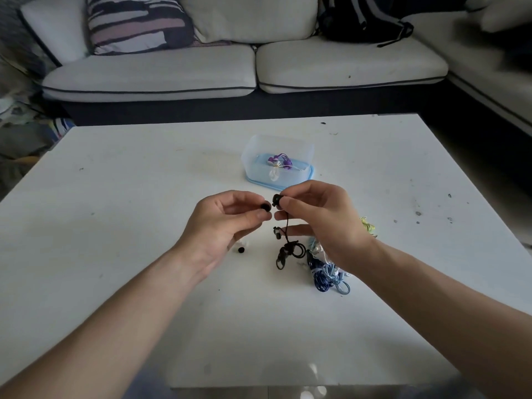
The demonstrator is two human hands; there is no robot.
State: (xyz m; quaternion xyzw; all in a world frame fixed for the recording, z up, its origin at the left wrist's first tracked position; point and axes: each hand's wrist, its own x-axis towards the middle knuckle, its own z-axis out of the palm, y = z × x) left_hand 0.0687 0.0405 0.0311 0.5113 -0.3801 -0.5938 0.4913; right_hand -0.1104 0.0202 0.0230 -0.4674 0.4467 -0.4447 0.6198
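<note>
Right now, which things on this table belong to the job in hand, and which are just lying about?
In the job:
left hand pinching black ear tip; right hand holding black earbud; black cable hanging to the table; loose black tip, probably next.
Lying about:
blue cable bundle; yellow-green cord; clear box with purple earphones.

You have two loose black ear tips, one black earphone set with two buds, one clear box holding one purple pair, one heap of coloured cords, all on one worktop.
</note>
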